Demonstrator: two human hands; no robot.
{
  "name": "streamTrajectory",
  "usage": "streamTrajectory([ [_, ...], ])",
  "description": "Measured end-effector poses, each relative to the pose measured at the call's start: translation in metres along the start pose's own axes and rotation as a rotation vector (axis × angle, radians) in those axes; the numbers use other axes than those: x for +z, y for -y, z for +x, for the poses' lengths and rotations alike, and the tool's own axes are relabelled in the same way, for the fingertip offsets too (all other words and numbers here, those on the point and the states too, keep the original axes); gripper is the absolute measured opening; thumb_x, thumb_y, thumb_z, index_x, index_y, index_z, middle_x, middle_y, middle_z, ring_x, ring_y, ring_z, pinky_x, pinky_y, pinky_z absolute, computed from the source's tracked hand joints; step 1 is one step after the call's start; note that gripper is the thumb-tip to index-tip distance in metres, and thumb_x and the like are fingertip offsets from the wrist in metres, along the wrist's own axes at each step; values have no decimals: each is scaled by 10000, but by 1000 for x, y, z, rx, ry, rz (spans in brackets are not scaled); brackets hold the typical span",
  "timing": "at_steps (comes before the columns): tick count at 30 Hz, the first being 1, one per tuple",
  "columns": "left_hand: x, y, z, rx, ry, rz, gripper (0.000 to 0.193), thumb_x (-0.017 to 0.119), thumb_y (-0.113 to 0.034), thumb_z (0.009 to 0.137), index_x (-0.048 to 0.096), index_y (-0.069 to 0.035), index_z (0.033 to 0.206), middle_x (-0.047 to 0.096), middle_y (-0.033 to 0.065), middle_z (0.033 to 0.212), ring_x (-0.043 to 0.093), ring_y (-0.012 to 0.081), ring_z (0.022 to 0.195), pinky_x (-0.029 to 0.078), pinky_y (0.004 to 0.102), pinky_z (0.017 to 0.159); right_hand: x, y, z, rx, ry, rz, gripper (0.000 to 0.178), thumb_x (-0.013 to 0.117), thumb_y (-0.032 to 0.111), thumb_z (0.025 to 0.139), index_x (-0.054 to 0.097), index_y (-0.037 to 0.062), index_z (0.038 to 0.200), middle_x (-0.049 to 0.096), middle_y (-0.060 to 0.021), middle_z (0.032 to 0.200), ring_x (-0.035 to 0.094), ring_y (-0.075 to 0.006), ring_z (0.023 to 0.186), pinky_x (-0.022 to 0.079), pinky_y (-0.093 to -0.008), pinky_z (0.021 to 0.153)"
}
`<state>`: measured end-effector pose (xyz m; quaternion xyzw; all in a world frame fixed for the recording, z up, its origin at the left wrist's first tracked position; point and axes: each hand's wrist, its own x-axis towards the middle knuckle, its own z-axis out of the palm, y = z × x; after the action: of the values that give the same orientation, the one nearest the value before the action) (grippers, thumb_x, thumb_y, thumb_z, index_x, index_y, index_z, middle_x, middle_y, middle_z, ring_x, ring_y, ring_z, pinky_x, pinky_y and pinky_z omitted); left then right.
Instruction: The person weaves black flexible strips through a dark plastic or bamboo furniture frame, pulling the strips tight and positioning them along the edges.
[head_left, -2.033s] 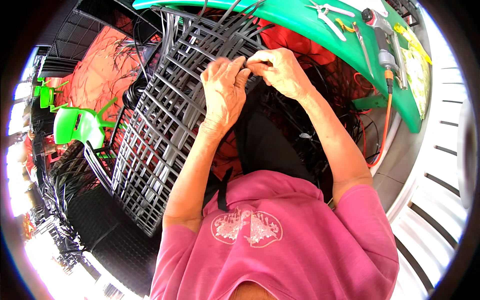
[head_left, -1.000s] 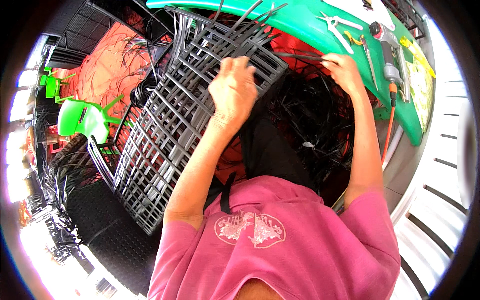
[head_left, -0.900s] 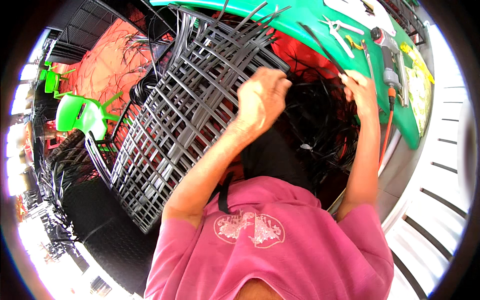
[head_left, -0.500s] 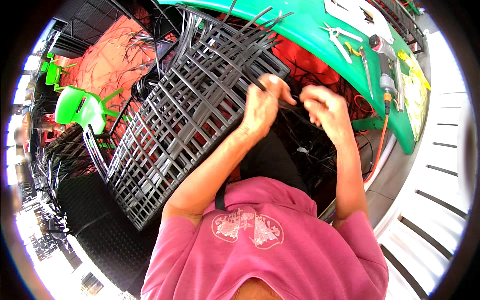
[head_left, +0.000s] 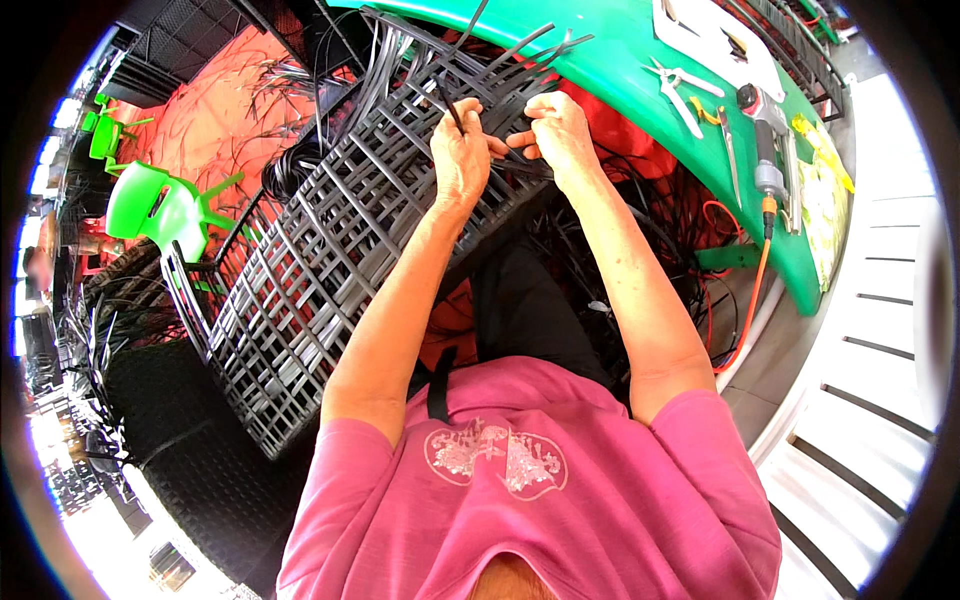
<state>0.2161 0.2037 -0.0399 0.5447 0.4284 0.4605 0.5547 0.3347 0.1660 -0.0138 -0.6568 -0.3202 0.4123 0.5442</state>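
A black woven panel of flat plastic strips slants across my left side, with loose strip ends sticking out along its far edge. Above its far right part, my left hand is closed round a thin dark plastic strip, whose end rises past the thumb. My right hand is beside it, fingertips pinched close to the left hand's fingers. Whatever lies between those right fingertips is too small or hidden to make out.
A green table at the far right bears white-handled pliers, a corded air tool and scissors. Its orange hose hangs down. A white slatted bench stands right; a green chair stands left.
Both hands have moved left and away from me, from beside the panel's right edge to over its far right part. The dark strip now points upward from my left hand.
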Motion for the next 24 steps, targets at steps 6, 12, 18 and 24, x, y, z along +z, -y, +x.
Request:
streamTrajectory([
  [6, 5, 7, -3, 111, -53, 132, 214, 446, -99, 939, 544, 35, 1074, 577, 77, 639, 561, 129, 482, 448, 281, 475, 4, -2, -1, 83, 4, -165, 289, 406, -25, 788, 515, -45, 1055, 572, -235, 1039, 654, -216, 616, 484, -313, 480],
  [12, 7, 8, -4, 82, -21, 146, 218, 432, -80, 943, 556, 27, 1087, 604, 82, 826, 545, 101, 536, 460, 255, 495, 10, -15, 21, 200, 20, 522, 268, 443, -56, 814, 461, -20, 1079, 554, -175, 910, 632, -237, 706, 473, -285, 527],
  [18, 6, 21, 3, 171, -81, 243, 194, 485, -45, 890, 568, 21, 1053, 592, 131, 900, 593, 205, 663, 484, 316, 591, 24, -26, 22, 221, -12, 986, 228, 447, -70, 837, 465, 34, 1040, 568, -159, 855, 590, -246, 680, 461, -319, 548],
  [24, 4, 15, 0, 210, -48, 372, 175, 552, -68, 834, 607, -27, 995, 552, 160, 875, 575, 325, 805, 465, 380, 706, 28, -18, 7, 74, 189, 994, 195, 495, -65, 799, 517, 32, 967, 590, -101, 846, 541, -161, 599, 425, -263, 508],
])
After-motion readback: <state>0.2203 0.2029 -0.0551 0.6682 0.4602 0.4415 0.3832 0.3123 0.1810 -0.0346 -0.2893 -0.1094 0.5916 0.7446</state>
